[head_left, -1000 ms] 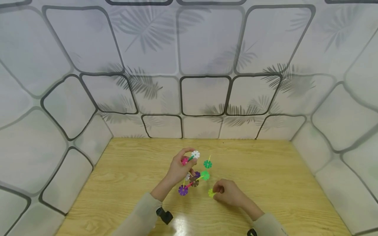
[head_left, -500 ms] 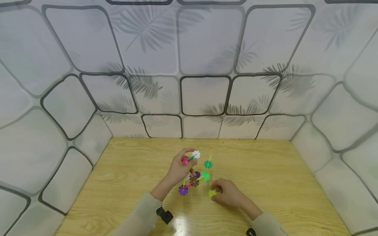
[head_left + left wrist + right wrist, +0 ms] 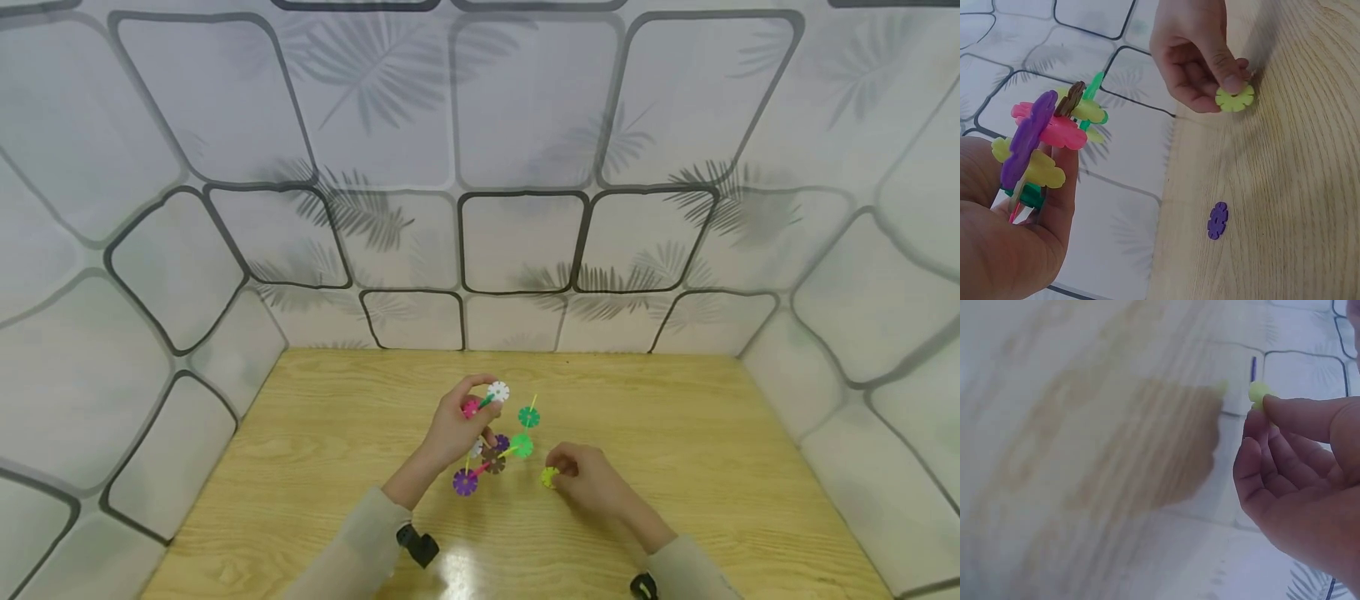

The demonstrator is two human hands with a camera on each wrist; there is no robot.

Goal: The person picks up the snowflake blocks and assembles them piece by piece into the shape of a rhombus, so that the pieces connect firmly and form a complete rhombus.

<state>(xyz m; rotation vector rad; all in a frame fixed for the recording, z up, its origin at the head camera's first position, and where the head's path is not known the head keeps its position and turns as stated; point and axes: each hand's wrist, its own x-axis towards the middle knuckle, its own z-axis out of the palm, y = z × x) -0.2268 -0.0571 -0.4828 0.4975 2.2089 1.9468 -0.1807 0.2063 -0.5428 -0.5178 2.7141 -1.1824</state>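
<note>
My left hand (image 3: 452, 432) holds up a linked piece of several notched plastic discs. A white disc (image 3: 498, 392) tops it by the fingertips, beside a pink disc (image 3: 470, 408). Lower down are a purple disc (image 3: 465, 482), a brown disc (image 3: 493, 462) and a light green disc (image 3: 522, 445), with a darker green disc (image 3: 528, 417) at the far end. Part of the piece is hidden by the palm. To the right, my right hand (image 3: 592, 482) pinches a single yellow disc (image 3: 1235, 99) between thumb and fingers, apart from the linked piece.
A loose purple disc (image 3: 1217, 220) lies on the wooden table (image 3: 675, 433). Patterned white panels (image 3: 517, 242) enclose the table at the back and both sides. Dark camera straps (image 3: 417, 546) sit on the wrists.
My right hand has moved slightly up and to the right with the yellow disc. The left hand and its linked discs stay almost still.
</note>
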